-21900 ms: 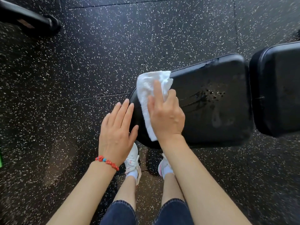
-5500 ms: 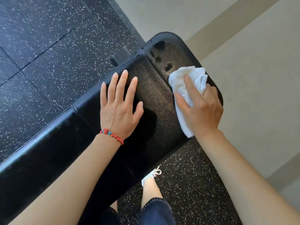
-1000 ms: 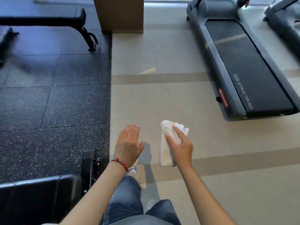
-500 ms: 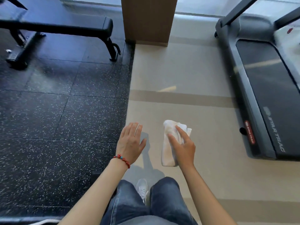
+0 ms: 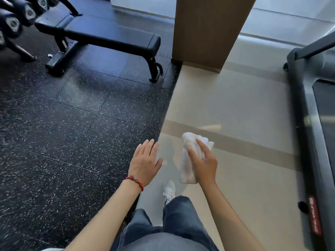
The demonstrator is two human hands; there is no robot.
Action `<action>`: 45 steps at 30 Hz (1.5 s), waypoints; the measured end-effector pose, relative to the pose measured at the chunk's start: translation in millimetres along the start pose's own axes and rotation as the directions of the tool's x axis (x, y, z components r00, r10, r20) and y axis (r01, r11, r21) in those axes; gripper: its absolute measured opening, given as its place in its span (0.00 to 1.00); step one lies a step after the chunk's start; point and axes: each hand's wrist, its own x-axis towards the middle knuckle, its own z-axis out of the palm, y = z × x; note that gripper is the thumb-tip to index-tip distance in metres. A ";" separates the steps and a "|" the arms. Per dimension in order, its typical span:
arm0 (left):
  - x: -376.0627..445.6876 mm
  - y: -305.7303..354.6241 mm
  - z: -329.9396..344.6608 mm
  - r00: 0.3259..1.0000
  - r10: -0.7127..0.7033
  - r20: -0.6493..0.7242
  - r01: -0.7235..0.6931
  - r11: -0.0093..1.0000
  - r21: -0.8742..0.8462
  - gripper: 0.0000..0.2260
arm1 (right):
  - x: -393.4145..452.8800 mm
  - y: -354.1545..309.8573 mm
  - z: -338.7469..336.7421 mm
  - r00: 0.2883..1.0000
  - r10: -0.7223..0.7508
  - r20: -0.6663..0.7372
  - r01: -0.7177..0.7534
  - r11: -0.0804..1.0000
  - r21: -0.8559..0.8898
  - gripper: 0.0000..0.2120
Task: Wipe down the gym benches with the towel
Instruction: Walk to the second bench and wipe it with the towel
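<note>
A flat weight bench [image 5: 108, 36] stands unattended on the speckled rubber floor [image 5: 63, 124] near that floor's far right edge, well apart from the person, presumably the next to wipe. The left hand [image 5: 145, 163] hangs spread and empty for balance, while the right hand [image 5: 204, 163] grips the folded white towel [image 5: 188, 160] in mid-air over the beige floor [image 5: 235, 109], ready to use.

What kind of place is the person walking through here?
Most likely a gym: a black padded bench on speckled rubber flooring, dumbbells on a rack at far left, and a treadmill at right.
</note>
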 end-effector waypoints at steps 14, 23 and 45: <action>179.4 -76.8 -23.0 0.992 -0.102 -0.078 0.103 0.995 0.011 0.24 | 168.7 -104.9 83.2 0.991 -0.083 0.102 0.094 0.990 -0.102 0.18; 317.0 -200.3 -44.4 0.992 -0.099 -0.083 0.100 0.995 0.009 0.24 | 277.7 -193.1 200.3 0.993 -0.069 0.094 0.082 0.986 -0.146 0.19; 608.3 -370.4 -83.7 0.988 -0.148 -0.041 0.149 0.988 0.041 0.24 | 535.6 -354.9 373.7 0.983 -0.134 0.125 0.154 0.975 -0.163 0.20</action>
